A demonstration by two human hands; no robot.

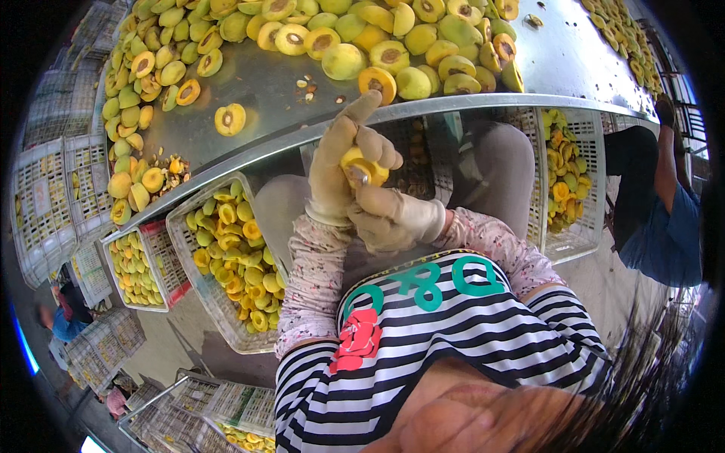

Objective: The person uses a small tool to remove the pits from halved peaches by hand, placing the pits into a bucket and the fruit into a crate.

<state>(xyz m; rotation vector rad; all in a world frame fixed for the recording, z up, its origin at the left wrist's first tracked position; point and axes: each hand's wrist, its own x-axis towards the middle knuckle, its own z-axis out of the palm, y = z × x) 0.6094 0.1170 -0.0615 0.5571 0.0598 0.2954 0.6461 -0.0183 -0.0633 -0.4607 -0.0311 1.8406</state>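
My left hand [340, 164], in a pale glove, grips a halved yellow stone fruit [371, 168] with its cut side towards my right; its index finger points out towards the table. Against the fruit's hollow, my gloved right hand [396, 218] holds a small metal tool [359, 175], whose handle is hidden in the fist. Just past my fingertips, a halved fruit with a brown centre [378, 85] lies by the rim of the metal table [272, 148]. A pile of green-yellow halves [391, 55] covers the far part, and a lone half [230, 119] lies to the left.
Kernels and pit scraps [173, 172] lie near the table's left edge. Below it stand a white crate of fruit halves [238, 334], a red and white crate [170, 266] and another crate at right [589, 226]. A co-worker in blue [662, 243] sits at far right.
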